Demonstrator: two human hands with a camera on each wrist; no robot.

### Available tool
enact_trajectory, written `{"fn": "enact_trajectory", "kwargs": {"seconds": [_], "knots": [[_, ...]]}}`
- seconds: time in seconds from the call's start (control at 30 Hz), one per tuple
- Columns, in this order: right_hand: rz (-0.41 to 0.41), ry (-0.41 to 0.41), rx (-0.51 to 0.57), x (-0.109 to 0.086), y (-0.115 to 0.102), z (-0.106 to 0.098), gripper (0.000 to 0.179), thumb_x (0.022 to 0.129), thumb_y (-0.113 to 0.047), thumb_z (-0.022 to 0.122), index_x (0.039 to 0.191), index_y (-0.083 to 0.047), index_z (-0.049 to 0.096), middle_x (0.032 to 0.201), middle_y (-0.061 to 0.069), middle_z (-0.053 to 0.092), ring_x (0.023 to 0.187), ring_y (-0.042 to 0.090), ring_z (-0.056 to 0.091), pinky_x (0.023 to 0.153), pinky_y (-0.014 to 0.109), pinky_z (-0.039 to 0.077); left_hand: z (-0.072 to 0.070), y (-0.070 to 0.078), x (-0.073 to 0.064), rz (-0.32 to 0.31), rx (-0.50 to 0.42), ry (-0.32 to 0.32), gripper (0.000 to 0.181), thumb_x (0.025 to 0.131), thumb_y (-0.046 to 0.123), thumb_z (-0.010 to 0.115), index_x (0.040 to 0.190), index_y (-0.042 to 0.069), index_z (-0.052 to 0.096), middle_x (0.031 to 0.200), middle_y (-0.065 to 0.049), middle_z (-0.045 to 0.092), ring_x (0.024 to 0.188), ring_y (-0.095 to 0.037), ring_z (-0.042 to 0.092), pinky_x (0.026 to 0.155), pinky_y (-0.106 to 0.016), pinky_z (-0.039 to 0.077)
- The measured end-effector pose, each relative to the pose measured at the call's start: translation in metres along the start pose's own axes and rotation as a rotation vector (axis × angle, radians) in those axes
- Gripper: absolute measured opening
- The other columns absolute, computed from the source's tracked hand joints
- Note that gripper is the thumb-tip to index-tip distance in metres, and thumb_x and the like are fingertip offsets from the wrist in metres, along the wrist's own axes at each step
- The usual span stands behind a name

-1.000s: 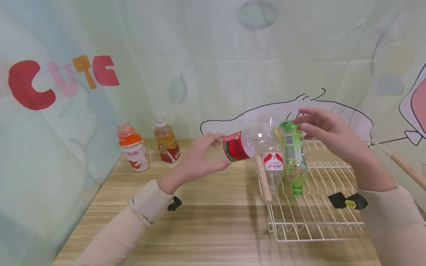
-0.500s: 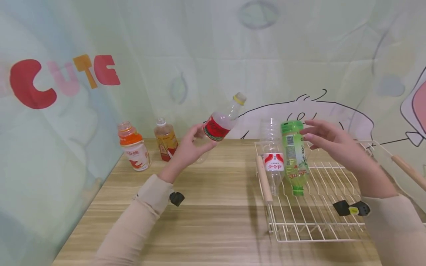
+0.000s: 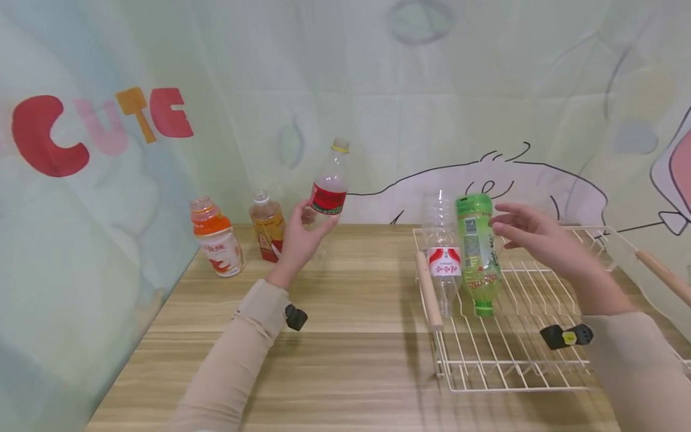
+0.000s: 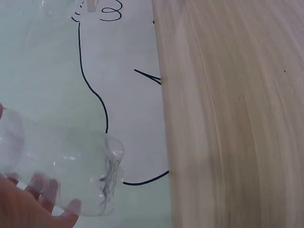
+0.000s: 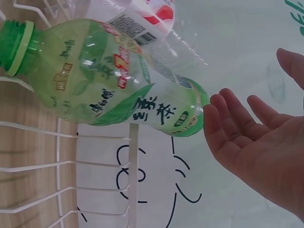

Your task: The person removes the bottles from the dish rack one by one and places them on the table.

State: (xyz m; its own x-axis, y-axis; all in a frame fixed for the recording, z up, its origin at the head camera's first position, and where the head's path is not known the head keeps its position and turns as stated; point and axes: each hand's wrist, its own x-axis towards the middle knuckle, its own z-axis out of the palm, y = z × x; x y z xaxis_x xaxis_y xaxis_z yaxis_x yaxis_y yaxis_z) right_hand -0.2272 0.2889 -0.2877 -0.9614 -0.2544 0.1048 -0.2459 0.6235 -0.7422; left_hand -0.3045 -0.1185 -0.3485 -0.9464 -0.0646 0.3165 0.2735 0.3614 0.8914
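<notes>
My left hand point(image 3: 305, 233) grips a clear plastic bottle point(image 3: 329, 195) with a red label and a pale, yellow-ringed cap. The bottle is nearly upright, tilted a little right, above the table's back part. In the left wrist view its bare clear base point(image 4: 61, 161) lies against several fingers. At the right, my right hand point(image 3: 531, 237) has loosely bent fingers beside the raised base of a green bottle point(image 3: 477, 252); whether they touch is unclear. That green bottle point(image 5: 114, 76) stands cap down in a white wire rack point(image 3: 513, 363), beside an upturned clear bottle point(image 3: 444, 261) with a red-and-white label.
Back left on the wooden table point(image 3: 335, 360) stand an orange-and-white bottle point(image 3: 218, 240) and a brown-yellow bottle point(image 3: 267, 228), both upright. The rack has wooden handles, the left handle point(image 3: 429, 291) facing the middle. A printed curtain point(image 3: 345, 90) hangs behind.
My left hand has moved left, away from the rack, turning the red-labelled bottle from lying sideways to nearly upright. My right hand has shifted slightly right of the green bottle's base.
</notes>
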Motion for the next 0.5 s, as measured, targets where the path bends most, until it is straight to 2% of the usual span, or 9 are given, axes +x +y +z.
{"fn": "enact_trajectory", "kwargs": {"seconds": [0.1, 0.23, 0.37, 0.5], "knots": [[0.004, -0.003, 0.008, 0.003, 0.001, 0.004, 0.065, 0.101, -0.037, 0.047, 0.151, -0.003, 0.024, 0.139, 0.025, 0.046, 0.119, 0.036, 0.051, 0.083, 0.023, 0.048, 0.004, -0.005, 0.002, -0.013, -0.007, 0.054, 0.068, 0.084, 0.034, 0.074, 0.137, 0.007, 0.042, 0.125, -0.014, 0.052, 0.118, -0.028, 0.046, 0.100, -0.045, 0.040], [0.000, -0.005, -0.003, 0.006, 0.000, 0.009, 0.065, 0.100, -0.037, 0.049, 0.150, -0.001, 0.025, 0.138, 0.027, 0.046, 0.120, 0.041, 0.050, 0.082, 0.024, 0.049, 0.008, -0.012, 0.005, -0.012, 0.000, 0.101, 0.070, 0.083, 0.034, 0.075, 0.138, 0.005, 0.042, 0.126, -0.016, 0.053, 0.117, -0.029, 0.047, 0.100, -0.045, 0.040], [0.011, -0.006, -0.044, 0.008, 0.001, 0.010, 0.067, 0.100, -0.038, 0.050, 0.149, -0.001, 0.026, 0.137, 0.029, 0.047, 0.121, 0.042, 0.049, 0.089, 0.044, 0.050, 0.012, -0.020, 0.009, -0.022, 0.019, 0.136, 0.072, 0.083, 0.036, 0.075, 0.139, 0.005, 0.041, 0.128, -0.017, 0.052, 0.118, -0.029, 0.046, 0.100, -0.045, 0.039], [0.024, -0.004, -0.072, 0.009, 0.004, 0.009, 0.068, 0.100, -0.037, 0.050, 0.150, 0.000, 0.024, 0.137, 0.031, 0.045, 0.123, 0.046, 0.046, 0.092, 0.063, 0.043, 0.015, -0.026, 0.011, -0.053, 0.030, 0.150, 0.073, 0.084, 0.039, 0.073, 0.140, 0.008, 0.039, 0.132, -0.014, 0.050, 0.122, -0.028, 0.044, 0.102, -0.046, 0.037]]}}
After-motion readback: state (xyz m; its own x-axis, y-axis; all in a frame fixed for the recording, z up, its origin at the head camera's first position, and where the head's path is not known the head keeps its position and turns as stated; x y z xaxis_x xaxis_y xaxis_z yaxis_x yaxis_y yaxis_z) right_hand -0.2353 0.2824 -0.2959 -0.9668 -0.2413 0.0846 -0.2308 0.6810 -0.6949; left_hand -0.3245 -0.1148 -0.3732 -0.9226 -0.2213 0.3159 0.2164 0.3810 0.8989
